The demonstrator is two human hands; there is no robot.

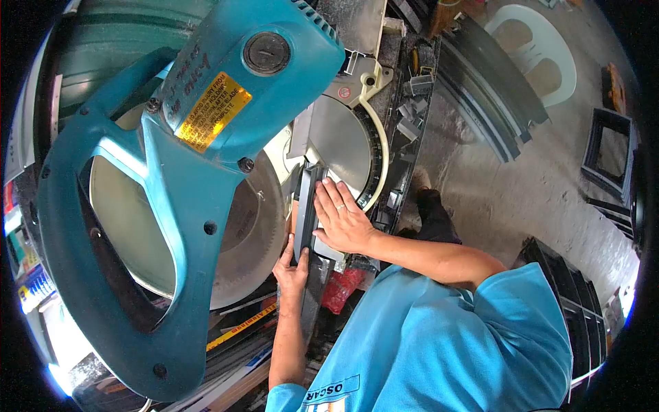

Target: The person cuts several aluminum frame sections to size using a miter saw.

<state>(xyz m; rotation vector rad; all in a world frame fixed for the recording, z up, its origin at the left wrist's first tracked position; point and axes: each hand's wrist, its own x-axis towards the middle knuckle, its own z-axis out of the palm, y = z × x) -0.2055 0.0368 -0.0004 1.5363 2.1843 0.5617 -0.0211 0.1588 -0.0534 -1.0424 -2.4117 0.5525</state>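
A long dark metal profile (308, 216) lies on the bed of a teal miter saw (199, 178). My left hand (292, 271) grips the near part of this profile, with thumb and fingers on either side of it. Flat on its right side rests my right hand (343, 220), fingers stretched forward, a ring on one finger. The round toothed saw blade (250, 240) is just left of both hands. Beyond my fingertips is the saw's round metal turntable (343, 141), edged by a dark angle scale.
Small metal offcuts (410, 120) lie along the bench edge. A bundle of dark profiles (480, 82) and a white plastic chair (542, 55) stand over the concrete floor. Red plastic (341, 290) is beside the saw; a yellow strip (240, 328) lies below the blade.
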